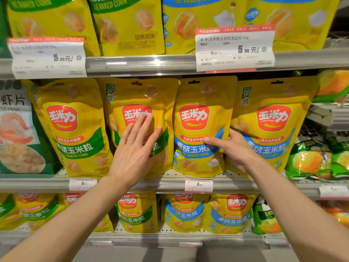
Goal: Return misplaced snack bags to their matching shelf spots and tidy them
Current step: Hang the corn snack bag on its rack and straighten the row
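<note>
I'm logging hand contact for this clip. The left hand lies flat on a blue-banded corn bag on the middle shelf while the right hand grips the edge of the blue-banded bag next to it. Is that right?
Not quite. The head view shows the left hand lying flat on a green-banded corn bag, not a blue-banded one. The rest holds: the right hand grips the edge of the blue-banded bag beside it on the middle shelf.

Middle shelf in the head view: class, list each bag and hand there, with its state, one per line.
Left hand: open, fingers flat on the second green-banded bag.
Right hand: grips the first blue-banded bag's right edge.
First green-banded bag: upright, untouched.
Second green-banded bag: upright, pressed.
First blue-banded bag: upright, held.
Second blue-banded bag: upright, partly behind the right hand.
</note>
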A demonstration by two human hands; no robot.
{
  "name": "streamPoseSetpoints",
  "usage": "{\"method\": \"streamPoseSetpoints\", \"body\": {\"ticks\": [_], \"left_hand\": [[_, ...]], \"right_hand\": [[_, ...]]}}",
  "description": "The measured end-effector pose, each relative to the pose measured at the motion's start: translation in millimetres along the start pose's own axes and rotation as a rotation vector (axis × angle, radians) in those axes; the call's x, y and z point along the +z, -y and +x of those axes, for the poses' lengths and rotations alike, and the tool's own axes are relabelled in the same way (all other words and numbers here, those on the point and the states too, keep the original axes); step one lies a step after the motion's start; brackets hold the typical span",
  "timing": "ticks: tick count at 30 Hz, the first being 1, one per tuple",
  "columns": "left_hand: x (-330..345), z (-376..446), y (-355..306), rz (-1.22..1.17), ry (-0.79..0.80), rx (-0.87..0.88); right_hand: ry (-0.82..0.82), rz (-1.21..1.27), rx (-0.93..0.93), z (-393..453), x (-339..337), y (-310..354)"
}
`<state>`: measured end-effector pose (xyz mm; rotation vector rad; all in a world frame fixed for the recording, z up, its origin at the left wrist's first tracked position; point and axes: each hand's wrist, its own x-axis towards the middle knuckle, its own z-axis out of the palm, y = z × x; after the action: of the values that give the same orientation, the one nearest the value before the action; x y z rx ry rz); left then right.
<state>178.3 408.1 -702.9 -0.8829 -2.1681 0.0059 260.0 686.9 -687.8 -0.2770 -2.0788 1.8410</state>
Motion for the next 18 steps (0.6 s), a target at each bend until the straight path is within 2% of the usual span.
{"method": "streamPoseSetpoints", "body": {"ticks": [6, 11, 15, 18], "left_hand": [[-17.4, 2.5, -28.0, -0.034, 0.001, 0.005], [-29.2, 7.4, -69.4, -0.048, -0.004, 0.063], [-32.1, 21.0, -98.1, -0.037, -0.010, 0.107], [-28.3, 36.0, -114.7, -0.042, -0.027, 0.135]], "right_hand": [[-0.216, -0.300, -0.156, -31.2, -1.8, -9.4], [-0.510, -0.578, -0.332, -82.4, -43.7, -20.2], [-0.655, -0.549, -0.248, -95.5, -96.2, -25.9], [-0.633, -0.536, -0.123, -83.0, -117.7, -14.8]]}}
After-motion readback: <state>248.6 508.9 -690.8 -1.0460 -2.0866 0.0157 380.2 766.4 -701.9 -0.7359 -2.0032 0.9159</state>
